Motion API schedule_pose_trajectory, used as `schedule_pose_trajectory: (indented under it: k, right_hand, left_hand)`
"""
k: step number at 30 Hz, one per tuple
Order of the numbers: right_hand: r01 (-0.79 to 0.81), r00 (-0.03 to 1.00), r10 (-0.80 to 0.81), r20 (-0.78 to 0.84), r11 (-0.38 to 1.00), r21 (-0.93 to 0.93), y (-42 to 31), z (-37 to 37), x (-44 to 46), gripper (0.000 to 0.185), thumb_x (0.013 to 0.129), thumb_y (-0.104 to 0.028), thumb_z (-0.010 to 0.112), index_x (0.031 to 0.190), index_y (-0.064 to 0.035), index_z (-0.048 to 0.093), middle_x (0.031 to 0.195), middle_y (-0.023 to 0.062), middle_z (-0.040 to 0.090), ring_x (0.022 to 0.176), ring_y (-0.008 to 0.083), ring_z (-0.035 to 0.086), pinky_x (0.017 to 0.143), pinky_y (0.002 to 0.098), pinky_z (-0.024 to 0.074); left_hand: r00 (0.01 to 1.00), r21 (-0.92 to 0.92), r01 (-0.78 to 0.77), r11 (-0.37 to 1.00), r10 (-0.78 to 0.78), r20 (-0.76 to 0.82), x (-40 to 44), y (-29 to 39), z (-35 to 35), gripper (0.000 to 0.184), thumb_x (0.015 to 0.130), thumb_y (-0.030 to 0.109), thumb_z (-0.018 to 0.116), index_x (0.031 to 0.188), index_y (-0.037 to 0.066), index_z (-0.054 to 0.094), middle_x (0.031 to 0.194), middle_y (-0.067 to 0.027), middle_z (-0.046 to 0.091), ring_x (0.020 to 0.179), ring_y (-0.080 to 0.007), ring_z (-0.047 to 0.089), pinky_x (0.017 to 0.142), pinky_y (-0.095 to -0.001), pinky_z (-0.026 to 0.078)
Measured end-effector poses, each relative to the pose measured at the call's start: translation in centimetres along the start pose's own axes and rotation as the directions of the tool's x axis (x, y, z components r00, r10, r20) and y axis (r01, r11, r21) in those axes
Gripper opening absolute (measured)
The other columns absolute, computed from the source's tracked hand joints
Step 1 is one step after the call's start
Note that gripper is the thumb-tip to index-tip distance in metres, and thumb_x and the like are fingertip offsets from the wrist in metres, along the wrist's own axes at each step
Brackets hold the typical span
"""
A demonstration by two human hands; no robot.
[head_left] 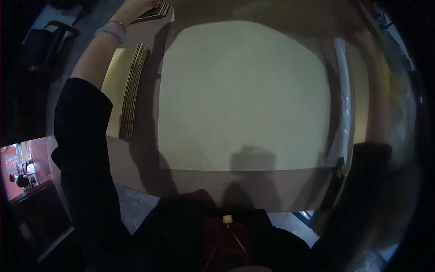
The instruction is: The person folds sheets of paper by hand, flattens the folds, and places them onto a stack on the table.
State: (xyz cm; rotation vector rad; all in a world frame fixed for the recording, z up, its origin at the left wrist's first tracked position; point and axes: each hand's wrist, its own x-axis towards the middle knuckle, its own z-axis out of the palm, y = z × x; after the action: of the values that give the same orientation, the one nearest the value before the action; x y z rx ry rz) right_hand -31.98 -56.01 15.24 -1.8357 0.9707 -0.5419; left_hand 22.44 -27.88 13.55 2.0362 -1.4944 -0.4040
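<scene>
Two arms in dark sleeves (pixel 84 109) reach up around a big pale sheet (pixel 244 95), so I'll use the middle of that sheet as my clock centre.

Far left, at about 8 o'clock, there's a bright patch with red in it (pixel 26 165), too small to read properly. Up at 10 o'clock is a dark chair-like thing (pixel 41 47).

Coming inward, a stack of yellowish boards (pixel 122 93) sits between 9 and 10 o'clock, beside the left forearm, edges fanned toward the sheet. The wrist has a pale bangle (pixel 110 32) plus a thinner band. The left hand (pixel 139 5) is at 11 o'clock, right by a second fanned stack (pixel 156 11). Can't tell if it's touching, and the frame edge cuts off too much to say what the fingers are doing.

The sheet lies flat in the middle on a brownish work surface (pixel 204 188), with shadows across its top and bottom edges.

Over at 3 o'clock, a shiny whitish strip (pixel 343 99) runs lengthwise just beside the sheet. The right hand (pixel 361 40) looks to be around 2 o'clock, but it's dim and blurry, so whether those fingers are gripping or loose, I can't tell.
</scene>
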Motion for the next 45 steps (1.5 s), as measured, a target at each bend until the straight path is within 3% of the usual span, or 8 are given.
schedule_pose_trajectory:
  k: [11, 13, 19, 26, 28, 38, 40, 45]
  right_hand:
    - [0.086, 0.907, -0.163, -0.388, 0.974, -0.209, -1.6, 8.0, -17.0, 0.039, 0.088, -0.029, 0.062, 0.117, -0.0035, 0.062, 0.116, 0.0108, 0.061, 0.108, 0.0187, 0.057, 0.097, 0.0321, 0.0423]
    - [0.112, 0.890, -0.189, -0.416, 0.973, -0.201, -0.1, 9.1, -19.3, 0.035, 0.090, -0.025, 0.059, 0.117, -0.0037, 0.062, 0.118, 0.0112, 0.060, 0.112, 0.0187, 0.054, 0.099, 0.0317, 0.0404]
    - [0.449, 0.891, -0.373, -0.261, 0.815, 0.367, 6.2, 11.4, -25.9, 0.025, 0.090, -0.010, 0.054, 0.112, -0.0016, 0.062, 0.134, 0.0120, 0.049, 0.125, 0.0212, 0.045, 0.103, 0.0332, 0.0377]
    - [-0.103, 0.897, 0.149, -0.416, 0.986, 0.131, 4.4, 15.6, -32.8, 0.024, 0.091, -0.004, 0.051, 0.111, 0.0003, 0.063, 0.134, 0.0106, 0.049, 0.116, 0.0196, 0.053, 0.096, 0.0297, 0.0453]
    - [-0.150, 0.906, 0.320, -0.275, 0.854, 0.499, 6.7, 15.0, -32.6, 0.024, 0.091, -0.005, 0.051, 0.111, -0.0002, 0.064, 0.128, 0.0109, 0.053, 0.109, 0.0192, 0.057, 0.093, 0.0296, 0.0480]
    - [-0.109, 0.994, 0.055, 0.095, 0.374, 0.921, 9.4, 13.9, -34.7, 0.040, 0.091, -0.012, 0.044, 0.127, 0.0046, 0.050, 0.124, 0.0147, 0.055, 0.111, 0.0191, 0.055, 0.095, 0.0295, 0.0430]
    - [-0.217, 0.849, 0.443, -0.289, 0.790, 0.573, 6.0, 16.7, -33.9, 0.039, 0.092, -0.016, 0.054, 0.125, 0.0036, 0.053, 0.121, 0.0136, 0.058, 0.106, 0.0170, 0.057, 0.092, 0.0278, 0.0441]
    - [-0.289, 0.872, 0.240, -0.427, 0.956, -0.054, 6.1, 16.9, -33.6, 0.027, 0.088, -0.021, 0.064, 0.107, -0.0023, 0.067, 0.100, 0.0066, 0.068, 0.090, 0.0131, 0.062, 0.081, 0.0259, 0.0474]
  left_hand:
    - [0.979, -0.003, 0.165, 0.986, -0.164, -0.124, -14.7, 2.9, -1.2, 0.028, 0.091, 0.022, 0.060, 0.116, 0.008, 0.065, 0.118, -0.0061, 0.063, 0.104, -0.0099, 0.057, 0.089, -0.0288, 0.048]
    - [0.896, 0.025, -0.368, 0.929, 0.362, -0.258, -17.8, 2.2, -0.1, 0.032, 0.087, 0.007, 0.057, 0.118, 0.010, 0.062, 0.115, -0.0061, 0.064, 0.101, -0.0173, 0.062, 0.085, -0.0299, 0.050]
    - [0.907, -0.066, -0.408, 0.911, 0.395, -0.148, -26.3, 2.1, 2.5, 0.037, 0.084, -0.005, 0.053, 0.117, 0.009, 0.064, 0.126, -0.0064, 0.058, 0.112, -0.0182, 0.056, 0.093, -0.0284, 0.046]
    - [0.945, -0.079, -0.326, 0.942, 0.322, -0.065, -31.4, 0.9, 5.4, 0.039, 0.083, -0.010, 0.050, 0.114, 0.009, 0.066, 0.126, -0.0077, 0.057, 0.123, -0.0240, 0.049, 0.099, -0.0326, 0.045]
    - [0.938, -0.058, -0.346, 0.937, 0.345, -0.023, -31.6, 0.8, 5.8, 0.037, 0.084, -0.008, 0.051, 0.112, 0.010, 0.067, 0.125, -0.0075, 0.058, 0.123, -0.0250, 0.049, 0.099, -0.0327, 0.046]
    - [0.927, 0.154, -0.373, 0.915, 0.374, 0.023, -32.8, 0.5, 6.0, 0.029, 0.085, 0.000, 0.057, 0.109, 0.012, 0.068, 0.121, -0.0070, 0.061, 0.121, -0.0263, 0.051, 0.097, -0.0338, 0.046]
    - [0.956, 0.036, -0.292, 0.956, 0.290, 0.037, -32.6, -0.3, 6.0, 0.030, 0.084, -0.001, 0.058, 0.109, 0.011, 0.068, 0.122, -0.0065, 0.060, 0.122, -0.0259, 0.050, 0.098, -0.0338, 0.046]
    - [0.945, 0.060, -0.319, 0.946, 0.313, 0.091, -33.8, -0.4, 5.5, 0.038, 0.087, -0.004, 0.048, 0.117, 0.012, 0.065, 0.129, -0.0039, 0.055, 0.130, -0.0235, 0.041, 0.103, -0.0349, 0.043]
